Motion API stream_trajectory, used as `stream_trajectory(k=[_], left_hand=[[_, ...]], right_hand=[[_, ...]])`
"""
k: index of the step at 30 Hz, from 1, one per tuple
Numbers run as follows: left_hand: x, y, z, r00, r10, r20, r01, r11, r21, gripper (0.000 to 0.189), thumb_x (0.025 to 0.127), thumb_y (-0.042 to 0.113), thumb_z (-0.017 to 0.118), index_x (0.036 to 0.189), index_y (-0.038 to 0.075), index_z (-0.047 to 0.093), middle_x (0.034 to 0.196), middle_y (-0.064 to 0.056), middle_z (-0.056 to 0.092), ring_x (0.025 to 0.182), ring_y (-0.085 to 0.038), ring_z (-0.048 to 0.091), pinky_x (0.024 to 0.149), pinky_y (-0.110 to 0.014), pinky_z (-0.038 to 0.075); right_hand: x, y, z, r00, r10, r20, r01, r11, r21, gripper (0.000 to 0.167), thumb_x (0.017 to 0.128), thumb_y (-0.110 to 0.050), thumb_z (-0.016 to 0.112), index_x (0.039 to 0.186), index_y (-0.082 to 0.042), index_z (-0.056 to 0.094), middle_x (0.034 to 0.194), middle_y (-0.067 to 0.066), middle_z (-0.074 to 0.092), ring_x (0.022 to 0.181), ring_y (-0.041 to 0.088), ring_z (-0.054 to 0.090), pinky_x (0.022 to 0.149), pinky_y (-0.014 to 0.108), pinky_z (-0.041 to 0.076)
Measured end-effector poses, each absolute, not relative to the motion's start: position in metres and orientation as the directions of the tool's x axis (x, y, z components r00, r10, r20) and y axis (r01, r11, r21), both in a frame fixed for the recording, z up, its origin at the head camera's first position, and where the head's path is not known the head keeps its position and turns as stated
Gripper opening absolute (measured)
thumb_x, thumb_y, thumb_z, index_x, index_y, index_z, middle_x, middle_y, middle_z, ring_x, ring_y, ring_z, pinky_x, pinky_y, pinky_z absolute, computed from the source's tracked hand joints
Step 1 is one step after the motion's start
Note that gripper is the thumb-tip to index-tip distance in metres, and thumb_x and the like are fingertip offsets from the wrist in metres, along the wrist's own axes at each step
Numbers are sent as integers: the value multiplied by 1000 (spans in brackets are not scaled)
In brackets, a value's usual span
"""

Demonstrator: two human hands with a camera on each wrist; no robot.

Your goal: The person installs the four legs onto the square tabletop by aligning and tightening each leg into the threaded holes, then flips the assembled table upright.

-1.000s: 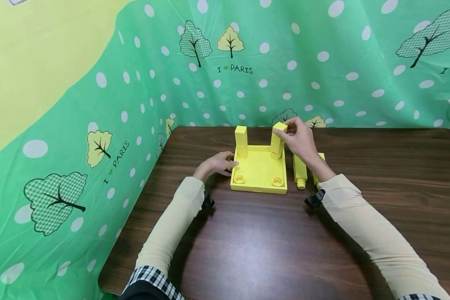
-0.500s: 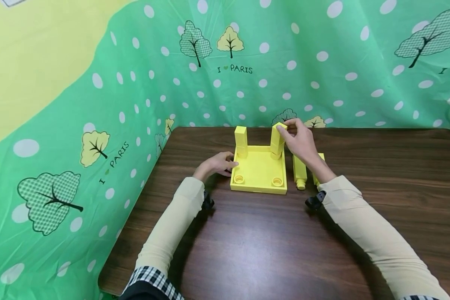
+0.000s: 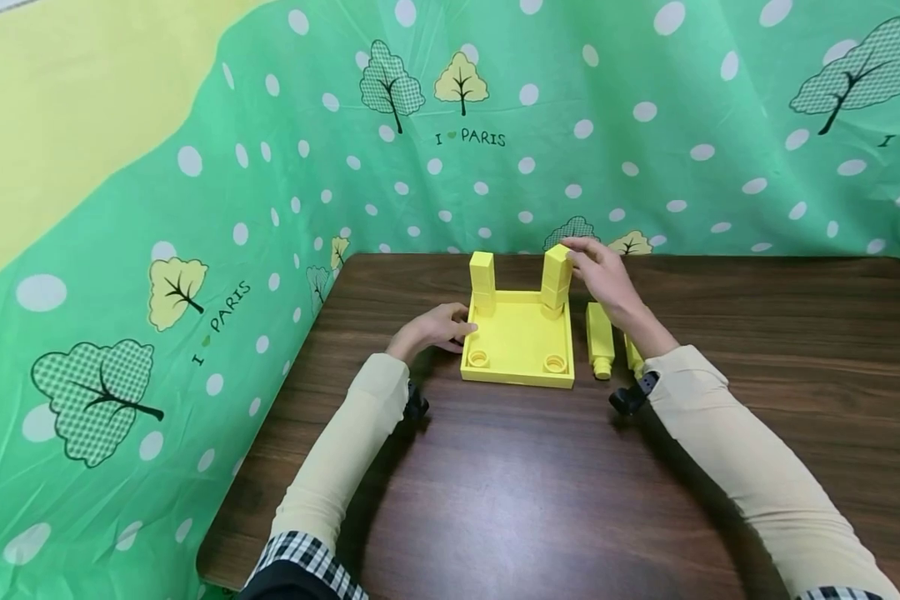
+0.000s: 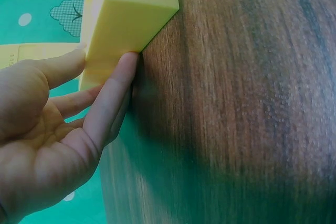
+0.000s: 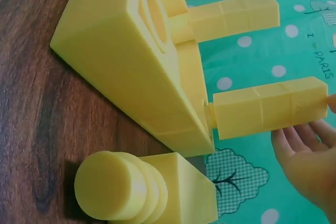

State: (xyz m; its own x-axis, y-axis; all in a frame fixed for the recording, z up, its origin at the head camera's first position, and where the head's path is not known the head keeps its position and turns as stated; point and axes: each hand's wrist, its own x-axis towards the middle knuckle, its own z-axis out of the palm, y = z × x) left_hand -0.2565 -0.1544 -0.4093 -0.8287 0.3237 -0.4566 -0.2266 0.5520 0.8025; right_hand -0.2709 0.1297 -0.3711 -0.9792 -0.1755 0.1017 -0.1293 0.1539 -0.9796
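A small yellow square tabletop with a raised rim [image 3: 517, 342] lies upside down on the brown table. My left hand [image 3: 437, 327] holds its left side, thumb at the rim and fingers against the outer wall [image 4: 131, 30]. One yellow leg [image 3: 483, 283] stands upright in the far left corner. At the far right corner stands a second leg [image 3: 557, 279]; my right hand [image 3: 603, 279] pinches its top end between thumb and fingertips. In the right wrist view a narrow neck [image 5: 211, 115] shows between this leg and the tabletop. Round sockets [image 3: 555, 363] sit in both near corners.
Two loose yellow legs lie right of the tabletop, one fully visible [image 3: 600, 337], the other [image 3: 633, 354] partly behind my right forearm. Their round ringed ends face me. A green dotted cloth [image 3: 525, 167] hangs along the table's back and left edges.
My right hand's thumb has shifted from the front of the far right leg round to its right side, and the hand sits slightly farther right. The left hand and tabletop stay put.
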Motion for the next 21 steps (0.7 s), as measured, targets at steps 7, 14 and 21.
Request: stream_trajectory(k=[7, 14, 21], left_hand=[[-260, -154, -410, -825, 321, -466, -233, 557, 797, 53, 99, 22, 53, 145, 5, 34, 126, -18, 50, 104, -27, 59, 83, -35, 57], [-260, -154, -410, -824, 324, -466, -234, 554, 799, 52, 99, 21, 53, 144, 5, 34, 124, -18, 50, 102, -26, 59, 83, -35, 57], [-259, -153, -408, -822, 318, -472, -242, 557, 795, 52, 99, 21, 53, 145, 5, 34, 125, -18, 49, 101, -26, 58, 83, -35, 57]], right_hand=[[-273, 130, -369, -969, -233, 75, -108, 131, -986, 46, 104, -26, 39, 145, -7, 40, 152, 10, 32, 137, 26, 35, 117, 45, 27], [-276, 130, -369, -970, -230, 80, -105, 98, -990, 44, 103, -24, 43, 142, -3, 42, 148, 12, 35, 135, 26, 37, 117, 45, 25], [-272, 132, -370, -972, -210, 101, -123, 96, -988, 46, 101, -26, 49, 140, -1, 43, 124, 1, 47, 115, 13, 46, 114, 45, 32]])
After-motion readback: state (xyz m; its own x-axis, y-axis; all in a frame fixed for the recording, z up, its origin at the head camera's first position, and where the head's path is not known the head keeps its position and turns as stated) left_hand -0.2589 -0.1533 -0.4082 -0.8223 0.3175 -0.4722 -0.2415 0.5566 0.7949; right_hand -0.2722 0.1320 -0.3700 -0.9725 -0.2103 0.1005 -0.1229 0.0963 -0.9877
